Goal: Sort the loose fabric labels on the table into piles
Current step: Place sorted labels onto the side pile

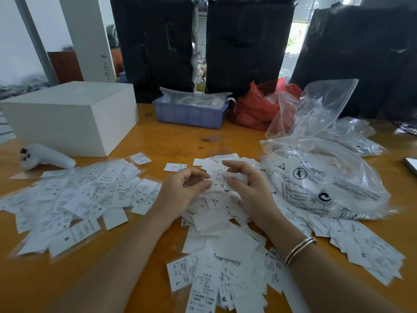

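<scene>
White fabric labels printed with size letters cover the orange table (180, 141). One spread of labels (74, 199) lies at the left, a big heap (225, 251) runs down the middle, and more labels (365, 242) lie at the right. Above the middle heap, my left hand (182, 190) and my right hand (246, 188) together pinch a small bunch of labels (220, 179); the top one shows an L. Curled fingers of both hands close round the bunch's edges.
A white box (74, 116) stands at the back left with a white controller (45, 157) before it. A blue tray (191, 111), a red bag (255, 107) and clear printed plastic bags (322, 177) sit behind and right. Black wrapped bales stand beyond the table.
</scene>
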Available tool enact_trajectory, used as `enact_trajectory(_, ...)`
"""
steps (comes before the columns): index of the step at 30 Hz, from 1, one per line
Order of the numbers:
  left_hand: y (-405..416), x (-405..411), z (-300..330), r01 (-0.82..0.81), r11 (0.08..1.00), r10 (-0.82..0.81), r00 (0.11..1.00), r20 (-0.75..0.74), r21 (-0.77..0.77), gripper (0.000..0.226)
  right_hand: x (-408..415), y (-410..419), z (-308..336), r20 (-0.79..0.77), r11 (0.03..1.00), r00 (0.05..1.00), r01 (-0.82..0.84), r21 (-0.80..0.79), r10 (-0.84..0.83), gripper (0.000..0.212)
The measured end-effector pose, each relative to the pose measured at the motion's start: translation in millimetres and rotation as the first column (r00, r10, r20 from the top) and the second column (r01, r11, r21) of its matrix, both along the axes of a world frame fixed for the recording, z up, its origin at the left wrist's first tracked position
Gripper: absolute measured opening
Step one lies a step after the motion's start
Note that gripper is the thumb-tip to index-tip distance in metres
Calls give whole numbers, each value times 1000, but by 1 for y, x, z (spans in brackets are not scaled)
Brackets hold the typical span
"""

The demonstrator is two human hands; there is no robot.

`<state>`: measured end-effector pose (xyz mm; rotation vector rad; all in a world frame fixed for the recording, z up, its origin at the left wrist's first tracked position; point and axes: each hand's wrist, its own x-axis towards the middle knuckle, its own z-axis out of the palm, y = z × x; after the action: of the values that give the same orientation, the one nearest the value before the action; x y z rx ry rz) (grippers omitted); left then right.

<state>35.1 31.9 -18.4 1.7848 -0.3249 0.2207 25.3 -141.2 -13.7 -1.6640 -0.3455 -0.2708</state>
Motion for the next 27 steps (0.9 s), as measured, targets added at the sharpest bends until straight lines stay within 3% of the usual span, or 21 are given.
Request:
enact_trajectory(7,-2,-1,0,0,1000,-1,1000,-19,-22,12,2,1,-1,15,1000,1000,-9,-9,9,39)
enact_trajectory(11,-1,0,1,-23,998,20,999,-47,-59,10,-2,3,0,46,990,999,-22,-136,29,43)
enact_trajectory(16,-2,-4,0,28,996,-28,1000,-8,84,8,-5,8,-1,59,954,997,-38,-298,58,55)
enact_trajectory(19,-1,-3,1,-13,998,15,1000,-26,69,7,-4,10,-4,61,980,997,-37,-196,50,55)
enact_trajectory(22,1,-2,3,-99,995,97,993,-71,-31,8,1,5,-2,-28,998,999,27,-55,-29,42)
enact_trajectory(27,-2,-4,3,-26,1000,26,997,-74,-5,11,3,5,-3,-27,986,997,70,-153,-75,26)
